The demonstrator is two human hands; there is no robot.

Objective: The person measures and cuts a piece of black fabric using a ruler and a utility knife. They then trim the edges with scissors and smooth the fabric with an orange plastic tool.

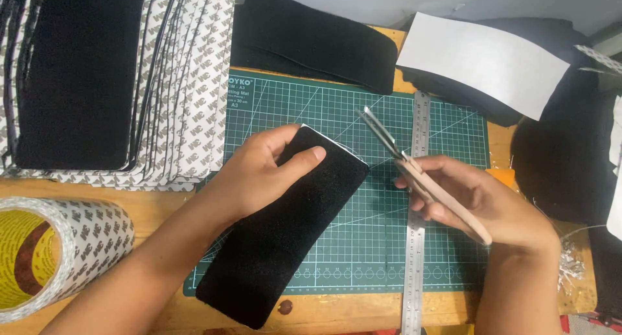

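The left hand (259, 173) lay spread, pinning the black felt strip (285, 225); at three o'clock, the right hand (479, 202) gripped scissors (414, 170) ready.

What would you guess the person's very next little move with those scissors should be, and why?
Probably bring the scissors over to the top corner of the black fabric strip. The right hand holds them apart from it, blades aimed that way, while the left hand pins the strip to the green cutting mat, where a white edge shows.
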